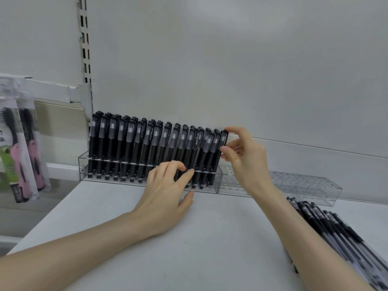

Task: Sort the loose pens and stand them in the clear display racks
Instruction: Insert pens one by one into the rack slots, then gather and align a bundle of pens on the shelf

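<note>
Dozens of black pens [147,143] stand in the left rack [84,164], some marked "TEST 2". My right hand [245,156] pinches the last pen [224,139] upright at that rack's right end. My left hand [165,192] rests against the rack front, fingers loosely bent, holding nothing. Loose pens [336,232] lie on the shelf [210,238] before the empty rack [304,185]

A pale grey back panel [231,59] fills twelve o'clock, a slotted upright [85,49] stands at eleven, and a white shelf [210,238] lies at six.
</note>
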Demonstrator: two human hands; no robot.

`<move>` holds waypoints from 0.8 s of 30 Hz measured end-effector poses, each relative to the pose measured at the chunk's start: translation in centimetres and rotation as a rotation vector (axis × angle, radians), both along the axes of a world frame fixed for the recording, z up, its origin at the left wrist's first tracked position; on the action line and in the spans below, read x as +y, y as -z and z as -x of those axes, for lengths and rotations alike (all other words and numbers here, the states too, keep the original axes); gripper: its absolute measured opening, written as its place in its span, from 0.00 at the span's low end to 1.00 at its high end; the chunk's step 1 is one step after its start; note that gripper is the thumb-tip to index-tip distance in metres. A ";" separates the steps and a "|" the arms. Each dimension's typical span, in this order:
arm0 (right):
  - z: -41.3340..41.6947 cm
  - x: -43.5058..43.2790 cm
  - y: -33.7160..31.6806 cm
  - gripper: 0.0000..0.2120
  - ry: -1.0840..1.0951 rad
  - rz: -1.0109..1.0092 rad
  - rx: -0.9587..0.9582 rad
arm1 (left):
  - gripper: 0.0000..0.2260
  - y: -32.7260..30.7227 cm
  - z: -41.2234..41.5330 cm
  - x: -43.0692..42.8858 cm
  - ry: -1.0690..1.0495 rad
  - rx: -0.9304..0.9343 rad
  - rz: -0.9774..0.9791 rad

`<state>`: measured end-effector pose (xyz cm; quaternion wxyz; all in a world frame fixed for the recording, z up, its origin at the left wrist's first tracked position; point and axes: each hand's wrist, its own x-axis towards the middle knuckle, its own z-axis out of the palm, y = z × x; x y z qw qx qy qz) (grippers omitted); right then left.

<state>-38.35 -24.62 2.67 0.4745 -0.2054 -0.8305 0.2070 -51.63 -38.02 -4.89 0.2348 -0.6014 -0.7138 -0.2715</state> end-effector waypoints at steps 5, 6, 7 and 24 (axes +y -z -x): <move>-0.1 0.0 0.3 0.16 0.019 -0.006 -0.040 | 0.22 -0.2 -0.1 -0.1 -0.008 0.001 0.008; -0.2 0.0 0.3 0.16 0.022 -0.006 -0.039 | 0.22 -0.2 -0.1 -0.1 -0.009 -0.003 0.012; -0.3 0.0 0.3 0.16 0.027 -0.003 -0.041 | 0.22 -0.3 -0.2 -0.2 -0.010 -0.005 0.019; -7.7 0.7 -0.6 0.05 0.088 -0.024 -0.261 | 0.15 -2.5 -7.3 -0.5 0.091 0.041 0.192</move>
